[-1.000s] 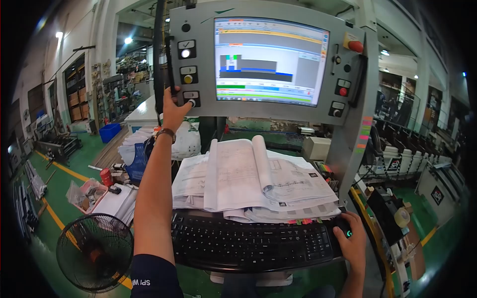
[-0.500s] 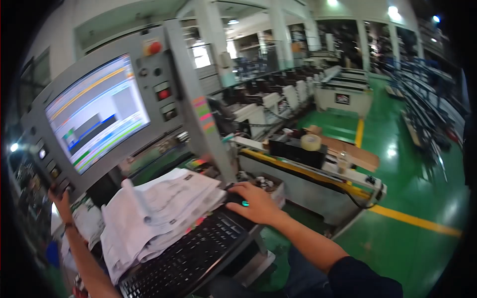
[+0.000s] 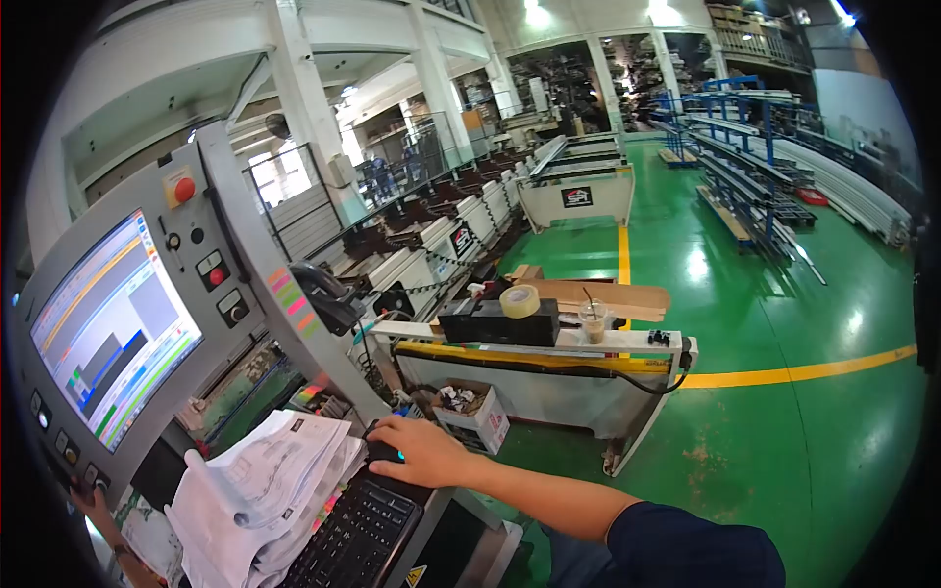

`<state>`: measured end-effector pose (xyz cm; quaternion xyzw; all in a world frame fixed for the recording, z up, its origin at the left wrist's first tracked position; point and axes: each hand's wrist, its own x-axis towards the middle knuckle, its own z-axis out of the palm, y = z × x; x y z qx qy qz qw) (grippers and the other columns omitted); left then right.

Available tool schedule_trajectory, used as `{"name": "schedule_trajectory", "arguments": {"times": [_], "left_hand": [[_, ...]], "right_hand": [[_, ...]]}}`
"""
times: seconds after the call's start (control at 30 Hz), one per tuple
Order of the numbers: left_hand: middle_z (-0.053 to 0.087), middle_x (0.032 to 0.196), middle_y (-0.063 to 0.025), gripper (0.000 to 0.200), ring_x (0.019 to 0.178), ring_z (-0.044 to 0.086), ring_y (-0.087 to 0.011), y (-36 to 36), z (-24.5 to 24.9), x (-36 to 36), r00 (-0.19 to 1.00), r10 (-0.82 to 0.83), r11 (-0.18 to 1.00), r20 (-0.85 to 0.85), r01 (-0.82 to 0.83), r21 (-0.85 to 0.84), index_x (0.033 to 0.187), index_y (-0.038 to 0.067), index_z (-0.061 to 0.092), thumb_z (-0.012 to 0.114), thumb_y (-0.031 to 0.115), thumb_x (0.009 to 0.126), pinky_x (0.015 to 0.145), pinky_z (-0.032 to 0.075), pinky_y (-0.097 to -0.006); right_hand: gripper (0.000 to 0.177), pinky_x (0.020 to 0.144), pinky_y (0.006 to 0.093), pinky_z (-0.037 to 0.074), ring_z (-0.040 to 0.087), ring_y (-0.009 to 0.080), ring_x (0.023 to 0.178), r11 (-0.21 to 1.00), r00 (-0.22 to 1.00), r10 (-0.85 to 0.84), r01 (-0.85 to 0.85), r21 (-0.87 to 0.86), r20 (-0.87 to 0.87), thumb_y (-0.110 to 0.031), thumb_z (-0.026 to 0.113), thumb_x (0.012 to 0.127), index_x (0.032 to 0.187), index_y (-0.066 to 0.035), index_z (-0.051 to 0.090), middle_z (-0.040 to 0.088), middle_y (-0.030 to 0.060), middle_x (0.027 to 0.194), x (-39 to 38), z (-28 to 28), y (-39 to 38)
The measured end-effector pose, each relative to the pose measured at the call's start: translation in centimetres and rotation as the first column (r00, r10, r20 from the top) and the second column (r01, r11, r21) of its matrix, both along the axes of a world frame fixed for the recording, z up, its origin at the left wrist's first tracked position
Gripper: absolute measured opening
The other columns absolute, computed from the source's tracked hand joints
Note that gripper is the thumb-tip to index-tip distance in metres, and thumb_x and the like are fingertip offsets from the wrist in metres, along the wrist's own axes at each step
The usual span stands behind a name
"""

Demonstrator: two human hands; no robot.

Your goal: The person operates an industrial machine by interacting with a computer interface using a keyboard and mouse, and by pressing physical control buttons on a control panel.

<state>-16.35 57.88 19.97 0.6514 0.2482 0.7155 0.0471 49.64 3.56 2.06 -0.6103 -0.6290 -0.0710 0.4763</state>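
Note:
My right hand (image 3: 423, 453) is curved over a black computer mouse (image 3: 376, 452), which shows a small blue-green light and is mostly covered by my palm. Just below it lies a black keyboard (image 3: 355, 537), partly under a thick stack of printed drawing sheets (image 3: 265, 480) with curled corners. At the lower left edge, my left hand (image 3: 96, 508) reaches up to the grey control panel (image 3: 186, 377), its thumb and fingers around the lowest knob (image 3: 93, 474). The lit screen (image 3: 118, 328) displays grey and blue shapes.
Red stop button (image 3: 184, 189) tops the panel. Beyond stands a machine beam (image 3: 529, 365) carrying a tape roll (image 3: 520, 302), a black box (image 3: 495, 327) and a drink cup (image 3: 593, 321). A carton of scraps (image 3: 474, 419) sits below. Racks of metal profiles (image 3: 735, 186) stand at right.
My view has swung to the right, so the panel, papers and both hands appear further left and lower. The right hand stays on the mouse and the left stays at the panel.

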Motion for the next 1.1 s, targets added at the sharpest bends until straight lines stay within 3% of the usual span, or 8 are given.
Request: {"name": "schedule_trajectory", "arguments": {"times": [0.1, 0.13, 0.27, 0.57, 0.67, 0.97, 1.07, 1.1], "left_hand": [[0.067, 0.138, -0.0299, 0.070, 0.127, 0.068, -0.0424, -1.2, 0.1, 0.7, 0.988, 0.136, 0.960, -0.074, -0.113, 0.254, 0.148, -0.010, 0.055, 0.089, 0.025, 0.097, 0.110, 0.060, -0.0507], [0.053, 0.156, -0.0310, 0.094, 0.136, 0.061, -0.0428, -1.9, 0.0, 0.6, 0.990, 0.097, 0.989, -0.099, -0.085, 0.120, 0.163, -0.008, 0.034, 0.092, 0.017, 0.093, 0.121, 0.055, -0.0513], [0.052, 0.157, -0.0324, 0.100, 0.140, 0.059, -0.0440, -8.9, 1.7, 4.6, 0.959, 0.272, 0.960, -0.084, -0.276, -0.046, 0.162, -0.010, 0.036, 0.095, 0.027, 0.091, 0.122, 0.052, -0.0519], [0.051, 0.157, -0.0336, 0.109, 0.139, 0.059, -0.0452, -4.9, 1.4, 2.0, 0.696, 0.682, 0.722, -0.224, -0.689, 0.061, 0.163, -0.012, 0.035, 0.094, 0.043, 0.090, 0.121, 0.055, -0.0519], [0.059, 0.150, -0.0320, 0.099, 0.133, 0.065, -0.0418, -3.1, 0.1, 0.8, 0.979, 0.164, 0.978, -0.122, -0.145, 0.149, 0.158, -0.013, 0.042, 0.095, 0.036, 0.090, 0.115, 0.060, -0.0470], [0.059, 0.151, -0.0274, 0.074, 0.130, 0.067, -0.0375, -6.9, 1.4, 3.6, 0.717, 0.673, 0.740, -0.182, -0.659, 0.137, 0.147, -0.011, 0.054, 0.090, 0.022, 0.093, 0.113, 0.063, -0.0480], [0.056, 0.155, -0.0258, 0.073, 0.129, 0.066, -0.0374, -0.5, 0.3, -0.8, 0.984, 0.114, 0.964, -0.134, -0.077, 0.253, 0.148, -0.009, 0.054, 0.088, 0.029, 0.096, 0.113, 0.061, -0.0531], [0.058, 0.153, -0.0255, 0.072, 0.128, 0.067, -0.0371, -0.7, 0.2, -0.8, 0.975, 0.174, 0.960, -0.135, -0.138, 0.244, 0.148, -0.008, 0.055, 0.088, 0.029, 0.096, 0.113, 0.061, -0.0543]], "right_hand": [[0.055, 0.105, 0.0504, 0.054, 0.067, 0.0410, 0.123, 1.000, 1.000, 0.014, -0.014, -0.003, 0.007, -0.046, 0.075, 0.101, 0.133, -0.002, 0.072, 0.067, 0.0191, 0.134, 0.1, -0.1, 0.2], [0.055, 0.106, 0.0501, 0.053, 0.065, 0.0405, 0.125, 1.000, 1.000, 0.013, -0.013, -0.012, 0.010, -0.046, 0.074, 0.102, 0.134, -0.001, 0.071, 0.066, 0.0189, 0.135, 0.1, -0.2, 0.2], [0.057, 0.106, 0.0503, 0.053, 0.065, 0.0407, 0.125, 0.999, 1.000, 0.013, -0.013, -0.030, 0.018, -0.047, 0.074, 0.102, 0.136, -0.001, 0.069, 0.065, 0.0189, 0.136, 0.2, -0.3, 0.3], [0.055, 0.106, 0.0501, 0.053, 0.066, 0.0409, 0.124, 1.000, 1.000, 0.000, 0.000, -0.018, 0.026, -0.046, 0.074, 0.102, 0.134, -0.001, 0.070, 0.066, 0.0186, 0.136, 0.1, -0.2, 0.3], [0.055, 0.106, 0.0500, 0.053, 0.066, 0.0405, 0.123, 1.000, 0.999, -0.009, 0.010, -0.014, 0.043, -0.046, 0.074, 0.102, 0.134, -0.001, 0.070, 0.066, 0.0183, 0.136, 0.0, -0.2, 0.2], [0.054, 0.106, 0.0502, 0.053, 0.066, 0.0396, 0.124, 1.000, 0.999, -0.005, 0.006, -0.022, 0.039, -0.046, 0.074, 0.103, 0.134, -0.002, 0.069, 0.065, 0.0180, 0.136, -0.1, 0.0, 0.0], [0.054, 0.106, 0.0501, 0.053, 0.066, 0.0393, 0.124, 0.999, 0.999, 0.002, 0.000, -0.044, 0.039, -0.046, 0.073, 0.103, 0.134, -0.002, 0.069, 0.065, 0.0180, 0.136, 0.0, 0.3, -0.1], [0.055, 0.106, 0.0501, 0.053, 0.066, 0.0393, 0.125, 0.999, 0.999, -0.003, 0.004, -0.041, 0.041, -0.046, 0.073, 0.103, 0.134, -0.002, 0.069, 0.065, 0.0180, 0.136, -0.1, 0.2, -0.2]]}}
